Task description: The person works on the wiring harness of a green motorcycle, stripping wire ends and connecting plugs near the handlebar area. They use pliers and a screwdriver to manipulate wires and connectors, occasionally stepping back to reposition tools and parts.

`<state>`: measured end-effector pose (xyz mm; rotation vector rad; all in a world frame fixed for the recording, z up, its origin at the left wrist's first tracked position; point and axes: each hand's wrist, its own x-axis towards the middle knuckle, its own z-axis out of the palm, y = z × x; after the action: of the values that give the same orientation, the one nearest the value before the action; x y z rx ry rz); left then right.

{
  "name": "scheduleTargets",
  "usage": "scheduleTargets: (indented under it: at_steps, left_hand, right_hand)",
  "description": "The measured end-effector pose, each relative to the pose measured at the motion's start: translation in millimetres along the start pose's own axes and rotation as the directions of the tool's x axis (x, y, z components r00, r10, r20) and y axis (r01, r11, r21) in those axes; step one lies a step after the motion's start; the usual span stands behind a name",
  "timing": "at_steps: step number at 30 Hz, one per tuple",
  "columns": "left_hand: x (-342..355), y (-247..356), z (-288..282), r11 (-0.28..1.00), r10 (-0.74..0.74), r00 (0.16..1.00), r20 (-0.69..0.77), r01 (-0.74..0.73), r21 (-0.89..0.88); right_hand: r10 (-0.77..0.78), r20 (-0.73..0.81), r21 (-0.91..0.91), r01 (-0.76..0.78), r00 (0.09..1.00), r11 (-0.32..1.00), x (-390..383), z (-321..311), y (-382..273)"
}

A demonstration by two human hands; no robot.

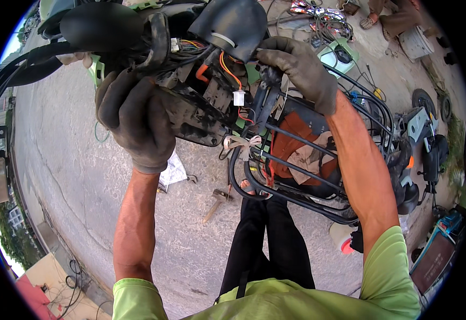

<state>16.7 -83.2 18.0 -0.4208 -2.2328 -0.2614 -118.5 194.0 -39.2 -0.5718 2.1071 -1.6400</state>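
My left hand [134, 120] in a dark work glove has its fingers curled at the left side of a partly dismantled black vehicle body [193, 114]; what they grip is hidden. My gloved right hand [297, 72] is closed at the lower right edge of a black plastic cover [227, 26]. Between my hands, exposed orange and yellow wires end in a white connector [238, 97]. Below them is a black tube rack [302, 138] with a pale tied strap [243, 143], above brown padding [291, 122].
A hammer [217, 205] and white packet [174, 173] lie on concrete near my feet. Coiled cables [326, 29], a green panel [339, 56] and a bucket [414, 44] are upper right, near another person's foot [369, 21]. A scooter [427, 149] stands right, above a teal machine [438, 234].
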Motion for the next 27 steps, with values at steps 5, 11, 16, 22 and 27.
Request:
scheduleTargets:
  at_steps: [5, 11, 16, 22, 27]
  left_hand:
    - [-0.9, 1.0, -1.4, 1.000, -0.008, 1.000, -0.005, 0.008, -0.006]
    - [-2.9, 2.2, 0.2, 0.999, -0.039, 0.999, -0.005, 0.039, -0.014]
    - [-3.6, 0.9, 1.0, 0.999, -0.034, 0.999, -0.013, 0.034, -0.032]
    - [-1.3, 2.7, -1.8, 0.999, -0.032, 0.999, -0.006, 0.032, -0.010]
    - [-1.7, 2.3, 0.3, 0.999, -0.026, 0.999, -0.024, 0.025, -0.019]
  right_hand:
    - [-0.072, -0.029, 0.042, 0.073, 0.997, 0.996, 1.6, 3.4, 8.1]
    - [-0.015, 0.005, -0.039, 0.015, 1.000, 0.999, -3.5, 10.9, -2.4]
    - [0.049, 0.108, 0.036, -0.053, 0.993, 0.998, -5.7, 13.9, -4.6]
    - [-0.040, 0.089, 0.118, 0.030, 0.995, 0.993, -5.8, 7.2, -4.7]
    - [-0.019, 0.077, 0.108, 0.011, 0.997, 0.994, -5.9, 6.4, -2.6]
